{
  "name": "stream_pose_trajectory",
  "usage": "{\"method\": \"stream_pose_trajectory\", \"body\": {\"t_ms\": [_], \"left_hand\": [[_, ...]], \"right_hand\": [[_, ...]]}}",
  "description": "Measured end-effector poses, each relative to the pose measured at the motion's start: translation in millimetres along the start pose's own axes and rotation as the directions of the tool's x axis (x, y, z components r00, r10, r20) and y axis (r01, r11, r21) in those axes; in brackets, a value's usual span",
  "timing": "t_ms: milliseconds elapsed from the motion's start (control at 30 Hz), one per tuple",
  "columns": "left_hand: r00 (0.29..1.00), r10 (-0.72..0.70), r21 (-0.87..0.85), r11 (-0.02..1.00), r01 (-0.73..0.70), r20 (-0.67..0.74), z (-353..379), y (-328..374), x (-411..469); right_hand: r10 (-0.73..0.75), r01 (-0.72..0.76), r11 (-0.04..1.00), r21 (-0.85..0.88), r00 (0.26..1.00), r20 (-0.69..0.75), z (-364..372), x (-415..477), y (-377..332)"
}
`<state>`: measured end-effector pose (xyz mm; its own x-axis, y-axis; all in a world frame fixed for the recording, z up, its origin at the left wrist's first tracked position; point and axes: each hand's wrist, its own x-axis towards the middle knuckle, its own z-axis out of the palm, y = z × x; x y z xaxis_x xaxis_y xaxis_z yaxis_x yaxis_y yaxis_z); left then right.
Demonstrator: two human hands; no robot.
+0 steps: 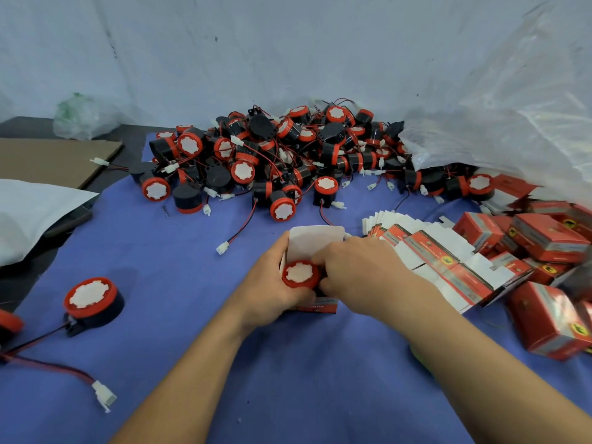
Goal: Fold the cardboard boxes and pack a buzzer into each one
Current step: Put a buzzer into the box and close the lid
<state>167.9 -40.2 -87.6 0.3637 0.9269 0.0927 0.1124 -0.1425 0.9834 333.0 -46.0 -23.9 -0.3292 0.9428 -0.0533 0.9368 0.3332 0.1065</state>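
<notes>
At the centre of the blue cloth my left hand (272, 283) grips an open red and white cardboard box (315, 240), its white top flap standing up. A red-faced black buzzer (300, 274) sits in the box's mouth. My right hand (358, 274) curls round the buzzer's right side. A big heap of buzzers (288, 155) with red and black wires lies behind. Flat unfolded boxes (426, 251) fan out to the right of my hands. Folded red boxes (544, 238) pile up at the far right.
A loose buzzer (93, 299) with its wire and white plug (104, 395) lies at the left. Brown cardboard (54, 158) and a white bag (35, 209) sit at the left edge. Clear plastic sheeting (512, 123) hangs over the right. A blue wall (224, 43) closes the back.
</notes>
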Motion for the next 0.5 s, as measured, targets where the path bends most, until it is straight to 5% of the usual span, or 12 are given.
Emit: {"method": "stream_pose_trajectory", "body": {"t_ms": [100,200,367,500], "left_hand": [[0.997,-0.074,-0.134,0.988,0.071,-0.021,0,-1,2],[0.986,-0.116,-0.081,0.991,0.106,-0.122,7,-5,3],[0.962,-0.147,-0.107,0.986,0.126,-0.228,14,-7,6],[0.949,-0.149,-0.119,0.986,0.12,-0.278,17,-9,7]], "right_hand": [[0.023,-0.028,0.993,-0.116,0.999,-0.042,6,-6,-8],[-0.007,0.01,0.994,-0.111,1.0,0.02,6,-10,-6],[0.083,-0.069,0.985,0.157,0.993,-0.079,-16,-27,16],[0.215,-0.196,0.96,0.197,0.973,-0.08,-34,-39,41]]}}
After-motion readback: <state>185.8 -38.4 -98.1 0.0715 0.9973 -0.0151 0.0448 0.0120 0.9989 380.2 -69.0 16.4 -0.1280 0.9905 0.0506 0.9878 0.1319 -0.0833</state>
